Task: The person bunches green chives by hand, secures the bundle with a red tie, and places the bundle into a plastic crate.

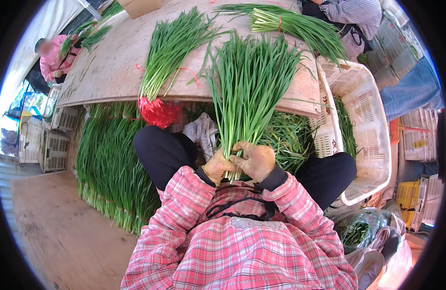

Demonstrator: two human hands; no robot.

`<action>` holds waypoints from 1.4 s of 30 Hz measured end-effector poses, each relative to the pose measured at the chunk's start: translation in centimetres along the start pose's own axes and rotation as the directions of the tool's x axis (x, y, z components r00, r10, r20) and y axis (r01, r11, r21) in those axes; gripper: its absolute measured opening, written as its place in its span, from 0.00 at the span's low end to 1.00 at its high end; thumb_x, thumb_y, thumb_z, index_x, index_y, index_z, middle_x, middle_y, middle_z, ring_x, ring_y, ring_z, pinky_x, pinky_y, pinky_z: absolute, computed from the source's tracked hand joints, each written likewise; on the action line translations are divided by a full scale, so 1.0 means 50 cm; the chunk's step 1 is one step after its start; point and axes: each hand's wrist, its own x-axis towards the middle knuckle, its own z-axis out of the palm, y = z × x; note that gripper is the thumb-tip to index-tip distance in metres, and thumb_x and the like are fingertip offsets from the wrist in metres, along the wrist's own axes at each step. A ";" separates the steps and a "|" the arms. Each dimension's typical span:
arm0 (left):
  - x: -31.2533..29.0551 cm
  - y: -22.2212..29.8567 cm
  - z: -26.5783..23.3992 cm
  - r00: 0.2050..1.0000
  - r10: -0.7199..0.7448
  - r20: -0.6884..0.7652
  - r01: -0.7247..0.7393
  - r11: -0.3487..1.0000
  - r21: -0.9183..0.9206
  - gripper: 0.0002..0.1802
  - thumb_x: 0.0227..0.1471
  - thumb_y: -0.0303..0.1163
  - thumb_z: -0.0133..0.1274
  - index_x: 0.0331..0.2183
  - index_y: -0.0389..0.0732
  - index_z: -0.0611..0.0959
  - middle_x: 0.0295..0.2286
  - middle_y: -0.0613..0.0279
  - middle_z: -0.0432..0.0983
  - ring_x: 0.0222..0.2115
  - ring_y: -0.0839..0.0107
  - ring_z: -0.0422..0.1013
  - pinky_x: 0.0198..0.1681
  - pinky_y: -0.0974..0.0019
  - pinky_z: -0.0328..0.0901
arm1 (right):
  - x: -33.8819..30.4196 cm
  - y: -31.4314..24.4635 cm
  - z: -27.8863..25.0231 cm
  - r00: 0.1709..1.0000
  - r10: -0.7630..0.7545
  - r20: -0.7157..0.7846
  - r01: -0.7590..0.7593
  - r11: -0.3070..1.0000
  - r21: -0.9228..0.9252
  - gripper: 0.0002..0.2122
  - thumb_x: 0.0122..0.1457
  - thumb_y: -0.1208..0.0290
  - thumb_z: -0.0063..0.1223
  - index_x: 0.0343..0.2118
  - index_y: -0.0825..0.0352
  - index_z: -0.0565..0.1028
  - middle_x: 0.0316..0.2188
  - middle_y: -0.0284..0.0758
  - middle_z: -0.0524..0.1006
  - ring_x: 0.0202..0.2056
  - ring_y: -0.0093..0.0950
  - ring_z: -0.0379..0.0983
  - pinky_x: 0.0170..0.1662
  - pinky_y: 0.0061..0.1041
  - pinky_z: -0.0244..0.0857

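Note:
A bunch of garlic chives [252, 87] stands upright in front of my chest, its green leaves fanned out over the board's near edge. My left hand [219, 166], in a tan glove, is closed round the pale stem ends. Against those same stems my right hand [256, 162], gloved alike, is closed too, its thumb near the left hand's fingers. Some cut ends poke out just below both hands. On the board lies a second bunch of chives [177, 46], with red ties [160, 110] hanging at its stems. A tied bunch [300, 29] rests at the far right.
The wooden board [111, 67] spans ahead of me. Stacked chives [111, 159] stand at my left, and loose leaves [288, 140] lie beneath the board. A white plastic crate [370, 130] sits at my right, above a plastic bag [392, 241]. A person in pink [51, 63] sits far left.

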 end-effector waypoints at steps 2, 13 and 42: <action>0.002 -0.010 0.002 0.997 0.047 -0.056 -0.046 0.999 0.028 0.34 0.30 0.10 0.56 0.45 0.38 0.71 0.32 0.64 0.74 0.32 0.71 0.74 0.34 0.67 0.69 | -0.001 0.000 0.008 0.986 -0.098 -0.138 0.083 0.990 -0.112 0.07 0.48 0.66 0.59 0.29 0.61 0.77 0.13 0.35 0.71 0.14 0.30 0.70 0.20 0.29 0.63; 0.001 -0.011 -0.016 0.995 -0.040 -0.091 0.039 0.999 -0.013 0.32 0.38 0.20 0.60 0.49 0.34 0.71 0.40 0.52 0.75 0.32 0.68 0.75 0.33 0.68 0.73 | -0.045 0.150 -0.171 0.697 0.114 -0.708 -0.253 0.963 -0.094 0.03 0.50 0.71 0.60 0.27 0.61 0.77 0.15 0.35 0.74 0.15 0.29 0.71 0.20 0.26 0.63; 0.016 -0.039 0.007 0.953 0.067 -0.294 -0.027 0.990 0.138 0.24 0.33 0.15 0.59 0.38 0.34 0.77 0.29 0.57 0.78 0.27 0.69 0.74 0.29 0.69 0.69 | -0.181 0.301 -0.076 0.893 0.449 0.026 -0.448 0.893 -0.036 0.10 0.53 0.67 0.56 0.35 0.67 0.76 0.18 0.37 0.76 0.20 0.28 0.74 0.24 0.26 0.66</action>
